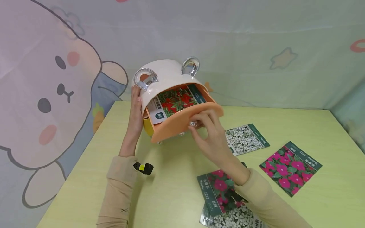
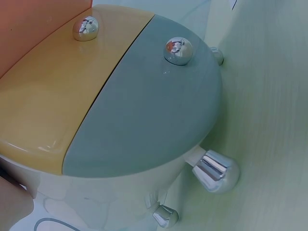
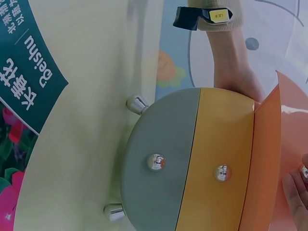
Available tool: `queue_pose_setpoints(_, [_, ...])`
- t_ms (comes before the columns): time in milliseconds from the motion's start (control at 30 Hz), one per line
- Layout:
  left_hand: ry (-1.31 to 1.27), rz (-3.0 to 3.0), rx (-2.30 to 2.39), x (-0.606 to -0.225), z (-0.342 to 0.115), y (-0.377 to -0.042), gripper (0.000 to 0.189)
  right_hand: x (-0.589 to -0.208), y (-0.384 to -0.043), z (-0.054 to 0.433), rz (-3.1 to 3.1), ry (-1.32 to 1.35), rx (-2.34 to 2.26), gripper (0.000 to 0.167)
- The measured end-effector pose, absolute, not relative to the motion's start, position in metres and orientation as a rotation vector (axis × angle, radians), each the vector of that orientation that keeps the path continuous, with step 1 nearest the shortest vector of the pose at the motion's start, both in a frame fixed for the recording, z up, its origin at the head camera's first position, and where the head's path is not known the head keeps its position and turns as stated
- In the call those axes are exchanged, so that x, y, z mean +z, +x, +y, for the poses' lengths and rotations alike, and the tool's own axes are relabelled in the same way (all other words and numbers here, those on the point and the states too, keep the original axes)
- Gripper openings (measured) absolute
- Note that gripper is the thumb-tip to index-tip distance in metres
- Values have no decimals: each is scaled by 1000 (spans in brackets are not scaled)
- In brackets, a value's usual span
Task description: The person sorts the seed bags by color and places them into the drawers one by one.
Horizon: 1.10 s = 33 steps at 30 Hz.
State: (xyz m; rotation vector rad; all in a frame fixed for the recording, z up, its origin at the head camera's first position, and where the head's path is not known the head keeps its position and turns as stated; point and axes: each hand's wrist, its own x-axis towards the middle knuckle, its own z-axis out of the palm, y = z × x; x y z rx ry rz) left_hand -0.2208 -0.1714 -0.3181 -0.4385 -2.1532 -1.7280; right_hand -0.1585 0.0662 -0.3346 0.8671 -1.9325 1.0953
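Note:
A small white rounded cabinet (image 1: 166, 71) with chrome ears stands on the table, its orange top drawer (image 1: 175, 125) pulled out. Inside the drawer lies a seed packet with red flowers (image 1: 178, 101), above a white packet edge. My right hand (image 1: 211, 134) pinches the drawer's chrome knob (image 1: 193, 123) between thumb and fingers. Against the cabinet's left side rests my left hand (image 1: 134, 114), its fingertips partly hidden. Below, the yellow drawer (image 2: 57, 86) and the grey-blue drawer (image 2: 149, 101) are closed, each with a chrome knob.
Right of the cabinet lie a white-flower packet (image 1: 246, 139) and a pink-flower packet (image 1: 291, 167). Under my right forearm, another pink-flower packet (image 1: 212, 190) overlaps a second white-flower packet (image 1: 233, 218). A printed cloth (image 1: 242, 57) hangs behind the table (image 1: 165, 190).

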Motion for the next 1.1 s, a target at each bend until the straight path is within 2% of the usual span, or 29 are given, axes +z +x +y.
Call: queue_pose_setpoints(1100, [-439, -2135, -1743, -319, -173, -220, 54, -328, -193, 49, -1902, 873, 1215, 14])
